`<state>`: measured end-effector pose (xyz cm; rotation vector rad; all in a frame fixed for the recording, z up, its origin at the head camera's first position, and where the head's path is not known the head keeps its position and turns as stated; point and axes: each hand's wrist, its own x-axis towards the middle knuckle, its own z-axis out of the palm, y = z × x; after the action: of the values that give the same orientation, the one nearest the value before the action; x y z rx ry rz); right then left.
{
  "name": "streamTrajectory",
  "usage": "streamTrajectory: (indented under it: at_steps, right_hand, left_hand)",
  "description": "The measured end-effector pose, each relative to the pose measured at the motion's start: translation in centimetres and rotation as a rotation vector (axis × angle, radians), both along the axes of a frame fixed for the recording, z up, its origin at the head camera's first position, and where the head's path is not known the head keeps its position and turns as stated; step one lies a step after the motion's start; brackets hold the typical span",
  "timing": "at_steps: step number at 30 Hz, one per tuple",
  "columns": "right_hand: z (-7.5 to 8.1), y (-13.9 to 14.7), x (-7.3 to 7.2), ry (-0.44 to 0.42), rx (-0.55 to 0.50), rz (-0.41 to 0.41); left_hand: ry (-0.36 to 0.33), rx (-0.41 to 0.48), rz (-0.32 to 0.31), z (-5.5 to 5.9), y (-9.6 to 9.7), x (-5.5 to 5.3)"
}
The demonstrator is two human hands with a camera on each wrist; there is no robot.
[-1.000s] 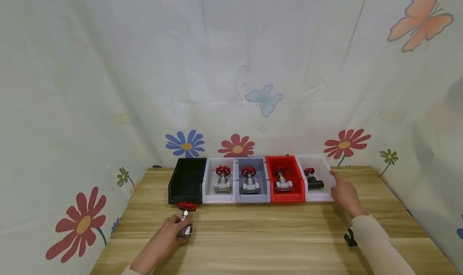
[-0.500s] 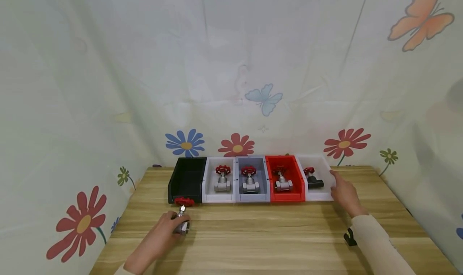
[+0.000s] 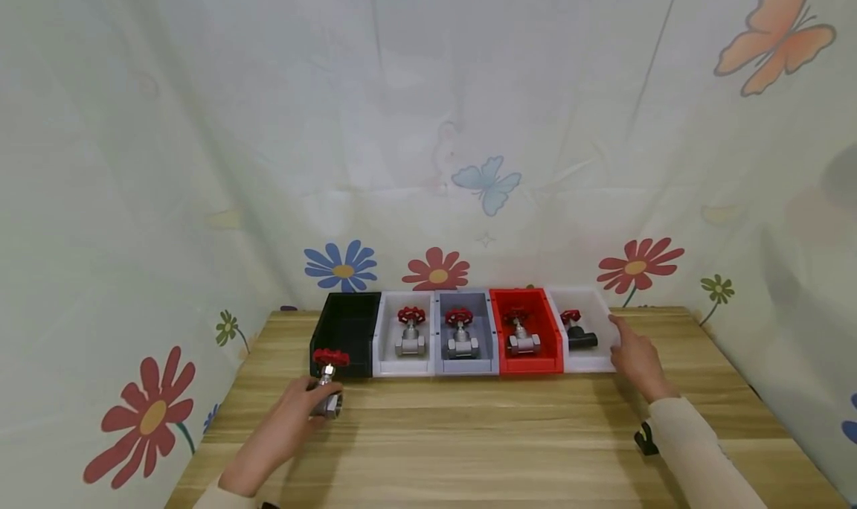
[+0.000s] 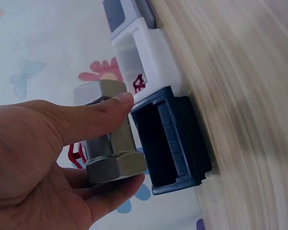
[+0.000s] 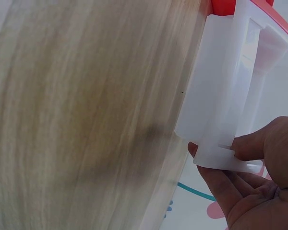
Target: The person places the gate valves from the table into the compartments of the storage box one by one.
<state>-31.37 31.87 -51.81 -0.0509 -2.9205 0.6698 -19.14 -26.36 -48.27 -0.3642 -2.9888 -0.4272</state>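
Observation:
My left hand (image 3: 288, 420) grips a metal gate valve (image 4: 116, 146) by its silver body, thumb across the front and fingers behind. The valve's red handwheel (image 3: 331, 357) points up and overlaps the front of the black bin (image 3: 344, 330) in the head view. Nothing lies inside that bin. At the far right, my right hand (image 3: 637, 360) pinches the side wall of the end white bin (image 5: 221, 91), thumb on one face and fingers on the other. In that bin lies a black valve (image 3: 581, 338) with a red handle.
Between the black and end bins stand a white bin (image 3: 405, 367), a grey bin (image 3: 466, 366) and a red bin (image 3: 532, 365), each holding a silver valve with a red handwheel. The bins form a row on the wooden table (image 3: 469, 442), before a flower-printed curtain (image 3: 428, 122).
My left hand has moved forward and slightly left with the valve, bringing its handwheel over the black bin's front. The right hand keeps its hold on the end white bin.

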Motion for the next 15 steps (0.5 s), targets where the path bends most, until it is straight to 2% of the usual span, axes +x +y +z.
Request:
streamTrajectory:
  at_steps: [5, 15]
  right_hand:
    - [0.0, 0.0, 0.0, 0.018, 0.002, -0.003]
    - [-0.3, 0.0, -0.1, 0.001, -0.015, -0.015]
  left_hand:
    - [0.028, 0.006, -0.023, 0.6, -0.2, -0.3]
    - [0.018, 0.014, -0.029, 1.9, -0.1, -0.8]
